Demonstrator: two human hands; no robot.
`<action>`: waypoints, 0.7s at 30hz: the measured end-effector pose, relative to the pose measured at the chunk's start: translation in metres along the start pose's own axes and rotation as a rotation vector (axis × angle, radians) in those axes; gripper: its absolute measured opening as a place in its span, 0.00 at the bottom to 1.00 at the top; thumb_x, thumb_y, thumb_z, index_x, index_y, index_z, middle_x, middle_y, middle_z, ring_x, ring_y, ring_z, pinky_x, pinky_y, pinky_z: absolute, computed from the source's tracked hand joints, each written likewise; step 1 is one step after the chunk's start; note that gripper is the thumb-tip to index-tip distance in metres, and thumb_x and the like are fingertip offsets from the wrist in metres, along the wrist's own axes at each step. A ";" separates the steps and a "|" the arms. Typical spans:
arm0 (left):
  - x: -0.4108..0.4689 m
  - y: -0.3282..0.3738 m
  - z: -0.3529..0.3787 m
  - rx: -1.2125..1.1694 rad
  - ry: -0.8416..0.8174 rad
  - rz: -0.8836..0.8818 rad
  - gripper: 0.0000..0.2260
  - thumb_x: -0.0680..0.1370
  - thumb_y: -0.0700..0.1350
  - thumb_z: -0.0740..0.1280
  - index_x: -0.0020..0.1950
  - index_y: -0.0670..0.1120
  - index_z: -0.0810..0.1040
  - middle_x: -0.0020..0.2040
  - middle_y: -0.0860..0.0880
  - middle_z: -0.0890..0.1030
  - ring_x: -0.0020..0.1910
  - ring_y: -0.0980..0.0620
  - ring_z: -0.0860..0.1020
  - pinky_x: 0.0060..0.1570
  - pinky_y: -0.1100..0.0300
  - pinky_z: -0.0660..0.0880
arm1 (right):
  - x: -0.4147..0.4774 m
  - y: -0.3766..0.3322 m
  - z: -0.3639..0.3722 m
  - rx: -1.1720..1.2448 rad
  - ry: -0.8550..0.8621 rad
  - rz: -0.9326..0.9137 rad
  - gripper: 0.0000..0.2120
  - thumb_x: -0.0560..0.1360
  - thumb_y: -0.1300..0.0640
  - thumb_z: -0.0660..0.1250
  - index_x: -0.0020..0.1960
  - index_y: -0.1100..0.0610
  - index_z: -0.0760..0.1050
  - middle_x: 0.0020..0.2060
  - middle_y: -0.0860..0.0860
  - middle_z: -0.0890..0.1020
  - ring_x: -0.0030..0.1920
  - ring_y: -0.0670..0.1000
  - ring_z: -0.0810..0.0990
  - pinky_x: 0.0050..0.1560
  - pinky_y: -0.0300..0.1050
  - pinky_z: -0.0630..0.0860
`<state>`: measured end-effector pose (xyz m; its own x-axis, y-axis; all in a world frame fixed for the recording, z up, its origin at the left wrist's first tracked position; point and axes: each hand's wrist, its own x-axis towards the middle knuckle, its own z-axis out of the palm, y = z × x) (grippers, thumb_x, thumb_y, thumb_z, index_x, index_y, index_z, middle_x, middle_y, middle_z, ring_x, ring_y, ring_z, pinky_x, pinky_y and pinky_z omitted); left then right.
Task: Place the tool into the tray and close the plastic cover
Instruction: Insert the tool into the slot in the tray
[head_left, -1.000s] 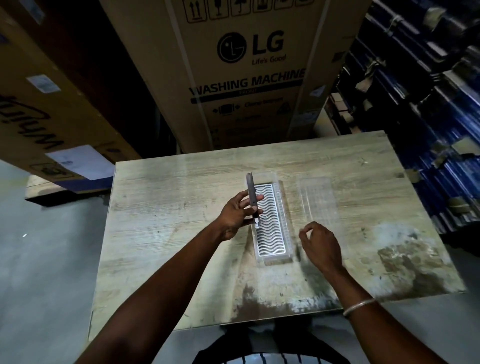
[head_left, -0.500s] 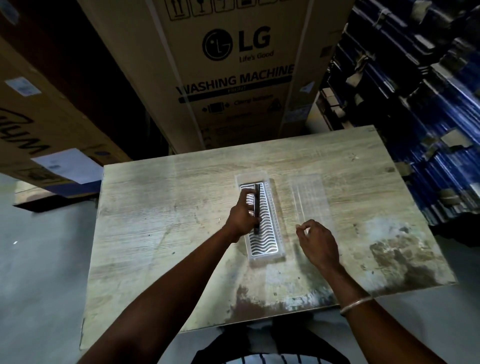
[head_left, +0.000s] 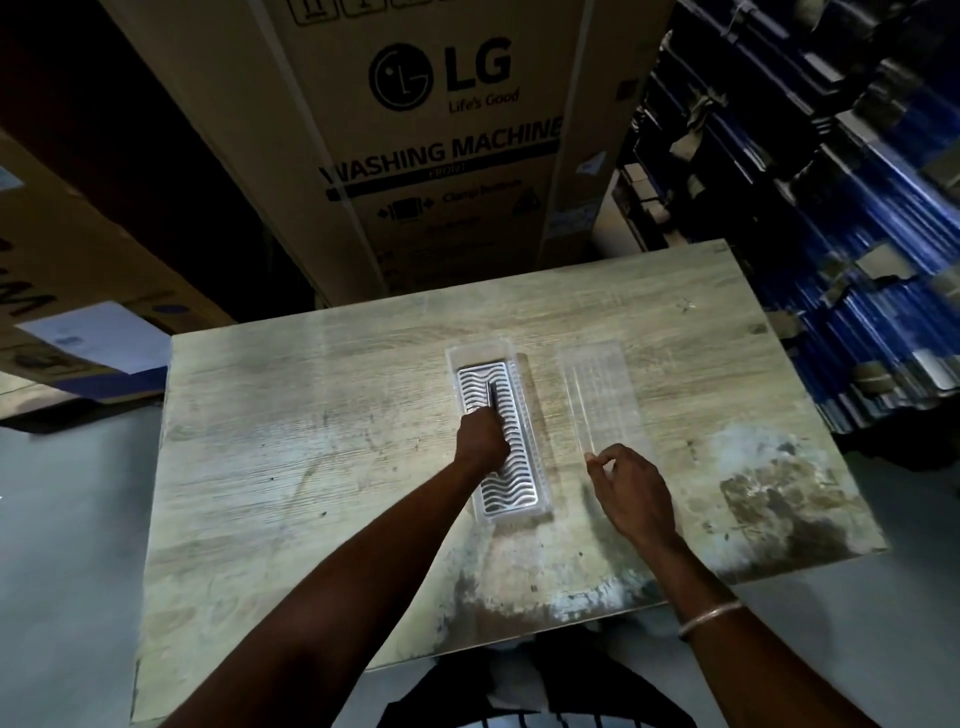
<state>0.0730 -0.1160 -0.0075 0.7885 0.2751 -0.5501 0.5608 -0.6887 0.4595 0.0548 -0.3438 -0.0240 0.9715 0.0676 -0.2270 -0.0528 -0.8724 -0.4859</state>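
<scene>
A long white tray (head_left: 514, 488) with a wavy ribbed inside lies lengthwise in the middle of the wooden table (head_left: 311, 447). A dark slim tool (head_left: 492, 396) lies along the tray's left half, and my left hand (head_left: 482, 439) is closed over its near end, pressing it down into the tray. The clear plastic cover (head_left: 597, 395) lies flat on the table to the right of the tray. My right hand (head_left: 626, 486) rests at the cover's near end, with thumb and forefinger pinched at its corner.
Tall cardboard cartons stand behind the table, a big LG washing machine box (head_left: 441, 156) straight ahead. Stacked blue packages (head_left: 831, 208) fill the right side. Grey floor (head_left: 67, 519) lies to the left.
My left hand has carried the tool from above the tray's left edge down into the tray. My right hand has shifted slightly forward to the cover's near corner.
</scene>
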 end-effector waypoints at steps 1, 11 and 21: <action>0.001 0.000 0.001 0.013 -0.003 -0.003 0.16 0.76 0.34 0.67 0.64 0.36 0.79 0.64 0.38 0.81 0.67 0.39 0.79 0.66 0.50 0.77 | 0.000 0.001 0.000 0.001 0.007 0.001 0.14 0.80 0.42 0.64 0.48 0.52 0.80 0.47 0.52 0.86 0.48 0.56 0.84 0.44 0.46 0.76; 0.011 0.004 0.012 0.034 0.003 -0.036 0.16 0.78 0.34 0.66 0.65 0.35 0.77 0.67 0.37 0.77 0.68 0.38 0.77 0.67 0.51 0.74 | 0.005 0.008 -0.003 -0.032 -0.028 -0.004 0.15 0.81 0.42 0.63 0.49 0.53 0.80 0.47 0.52 0.85 0.46 0.54 0.84 0.46 0.47 0.78; 0.012 0.004 0.018 0.133 0.020 0.009 0.26 0.81 0.30 0.56 0.80 0.38 0.61 0.74 0.33 0.63 0.59 0.31 0.81 0.64 0.43 0.76 | 0.007 0.008 -0.005 -0.038 -0.024 0.014 0.15 0.81 0.43 0.63 0.48 0.53 0.80 0.47 0.51 0.85 0.46 0.54 0.84 0.45 0.45 0.76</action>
<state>0.0800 -0.1281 -0.0247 0.7990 0.2809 -0.5316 0.5164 -0.7736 0.3673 0.0621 -0.3528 -0.0248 0.9650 0.0664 -0.2537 -0.0570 -0.8912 -0.4500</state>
